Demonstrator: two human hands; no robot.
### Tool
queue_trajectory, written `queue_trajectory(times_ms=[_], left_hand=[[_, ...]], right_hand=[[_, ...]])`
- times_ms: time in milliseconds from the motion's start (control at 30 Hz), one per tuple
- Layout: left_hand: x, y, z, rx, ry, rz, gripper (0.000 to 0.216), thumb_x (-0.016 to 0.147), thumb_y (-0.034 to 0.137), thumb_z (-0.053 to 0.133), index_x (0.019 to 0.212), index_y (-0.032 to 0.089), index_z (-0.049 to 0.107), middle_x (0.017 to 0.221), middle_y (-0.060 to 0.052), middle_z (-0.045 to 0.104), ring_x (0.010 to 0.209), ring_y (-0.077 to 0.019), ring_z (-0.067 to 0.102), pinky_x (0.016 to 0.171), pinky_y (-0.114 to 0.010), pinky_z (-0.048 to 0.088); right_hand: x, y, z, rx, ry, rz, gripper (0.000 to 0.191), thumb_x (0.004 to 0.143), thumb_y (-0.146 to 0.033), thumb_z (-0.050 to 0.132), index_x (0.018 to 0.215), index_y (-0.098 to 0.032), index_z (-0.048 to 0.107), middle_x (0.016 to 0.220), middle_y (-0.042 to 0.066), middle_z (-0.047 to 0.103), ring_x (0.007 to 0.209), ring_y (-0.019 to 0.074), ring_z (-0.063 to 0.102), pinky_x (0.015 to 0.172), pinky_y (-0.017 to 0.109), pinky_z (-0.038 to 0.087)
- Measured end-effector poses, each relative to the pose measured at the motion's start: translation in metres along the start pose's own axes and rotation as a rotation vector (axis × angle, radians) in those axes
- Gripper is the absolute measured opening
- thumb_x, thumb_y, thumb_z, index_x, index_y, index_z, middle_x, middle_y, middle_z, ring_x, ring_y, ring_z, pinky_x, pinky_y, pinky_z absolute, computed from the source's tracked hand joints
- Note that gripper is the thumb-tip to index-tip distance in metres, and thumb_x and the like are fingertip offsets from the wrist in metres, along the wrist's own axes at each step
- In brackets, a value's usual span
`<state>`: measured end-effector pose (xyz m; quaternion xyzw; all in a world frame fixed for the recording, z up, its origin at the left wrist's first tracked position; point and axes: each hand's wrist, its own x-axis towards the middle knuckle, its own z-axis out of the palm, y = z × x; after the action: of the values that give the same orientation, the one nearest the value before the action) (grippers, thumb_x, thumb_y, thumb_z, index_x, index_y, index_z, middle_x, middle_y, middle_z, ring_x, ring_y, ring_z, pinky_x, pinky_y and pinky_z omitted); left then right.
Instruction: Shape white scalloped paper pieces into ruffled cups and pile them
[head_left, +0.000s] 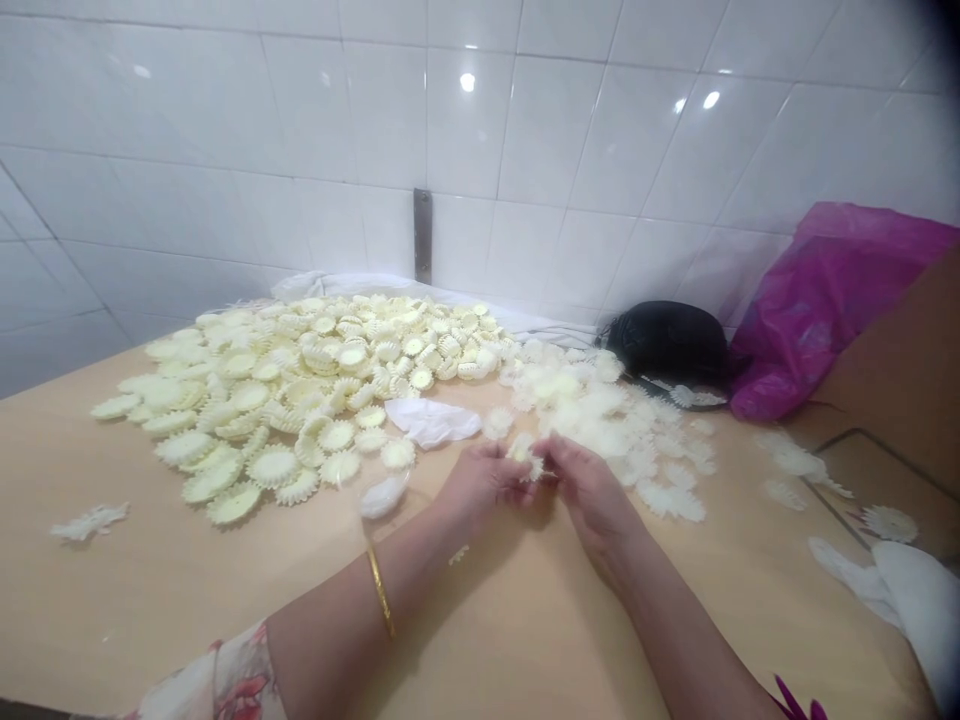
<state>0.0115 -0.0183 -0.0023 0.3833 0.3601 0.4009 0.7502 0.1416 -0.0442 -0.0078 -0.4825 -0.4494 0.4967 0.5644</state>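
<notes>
My left hand (480, 485) and my right hand (589, 490) meet over the middle of the wooden table (150, 590). Both pinch one small cream toothed flower piece (525, 455) between their fingertips. A gold bangle (381, 592) sits on my left wrist. To the left lies a big heap of cream round toothed pieces (300, 390). Just behind and to the right of my hands lies a heap of paler, flatter white pieces (600, 410).
A white tiled wall (465, 150) backs the table. A black bag (667, 340) and a magenta plastic bag (825, 300) lie at the back right, by a brown cardboard box (900, 370). Stray pieces lie at far left (90, 522) and right (889, 522). White cloth (915, 600) at right edge.
</notes>
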Motion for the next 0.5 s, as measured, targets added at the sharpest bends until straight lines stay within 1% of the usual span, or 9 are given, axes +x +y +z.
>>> queue_trajectory(times_ms=[100, 167, 233, 300, 367, 500], left_hand=[[0.0015, -0.0031, -0.0023, 0.081, 0.061, 0.081, 0.018, 0.057, 0.014, 0.069, 0.065, 0.012, 0.053, 0.053, -0.001, 0.056, 0.047, -0.0089, 0.052, 0.049, -0.020, 0.040], [0.0021, -0.0037, -0.0035, 0.126, 0.074, 0.116, 0.019, 0.056, 0.015, 0.069, 0.064, 0.013, 0.052, 0.053, 0.000, 0.055, 0.047, -0.0082, 0.051, 0.049, -0.020, 0.039], [0.0023, -0.0033, -0.0038, 0.136, 0.074, 0.104, 0.019, 0.057, 0.015, 0.068, 0.064, 0.013, 0.051, 0.052, 0.001, 0.053, 0.046, -0.0079, 0.050, 0.048, -0.020, 0.038], [0.0023, -0.0027, -0.0030, 0.111, 0.072, 0.075, 0.019, 0.058, 0.016, 0.068, 0.065, 0.013, 0.050, 0.052, 0.002, 0.051, 0.044, -0.0069, 0.048, 0.047, -0.019, 0.035], [0.0022, -0.0021, -0.0015, 0.090, 0.063, 0.064, 0.019, 0.058, 0.015, 0.067, 0.067, 0.013, 0.050, 0.051, 0.002, 0.050, 0.043, -0.0061, 0.046, 0.045, -0.019, 0.033], [0.0019, -0.0003, 0.0002, 0.094, 0.037, 0.078, 0.018, 0.060, 0.015, 0.066, 0.069, 0.013, 0.050, 0.053, 0.001, 0.052, 0.043, -0.0056, 0.045, 0.046, -0.019, 0.034]], right_hand=[[-0.0045, -0.0033, 0.0046, -0.194, -0.038, -0.083, 0.030, 0.067, -0.047, 0.065, 0.076, -0.019, 0.058, 0.071, 0.000, 0.060, 0.066, 0.0145, 0.053, 0.065, 0.027, 0.040], [-0.0067, -0.0059, 0.0070, -0.246, -0.052, -0.099, 0.027, 0.068, -0.044, 0.065, 0.074, -0.019, 0.056, 0.070, 0.000, 0.059, 0.064, 0.0143, 0.052, 0.061, 0.026, 0.039], [-0.0071, -0.0075, 0.0076, -0.282, -0.004, -0.116, 0.024, 0.071, -0.040, 0.061, 0.066, -0.019, 0.053, 0.063, -0.002, 0.053, 0.059, 0.0125, 0.047, 0.057, 0.025, 0.036], [-0.0060, -0.0081, 0.0067, -0.324, 0.074, -0.141, 0.026, 0.072, -0.037, 0.059, 0.059, -0.019, 0.048, 0.056, -0.004, 0.044, 0.055, 0.0107, 0.040, 0.054, 0.024, 0.032], [-0.0045, -0.0080, 0.0050, -0.363, 0.138, -0.165, 0.027, 0.071, -0.037, 0.058, 0.056, -0.019, 0.045, 0.053, -0.005, 0.039, 0.052, 0.0098, 0.035, 0.051, 0.024, 0.029], [-0.0022, -0.0076, -0.0010, -0.426, 0.222, -0.186, 0.031, 0.073, -0.042, 0.055, 0.055, -0.020, 0.042, 0.050, -0.006, 0.035, 0.049, 0.0099, 0.031, 0.047, 0.024, 0.027]])
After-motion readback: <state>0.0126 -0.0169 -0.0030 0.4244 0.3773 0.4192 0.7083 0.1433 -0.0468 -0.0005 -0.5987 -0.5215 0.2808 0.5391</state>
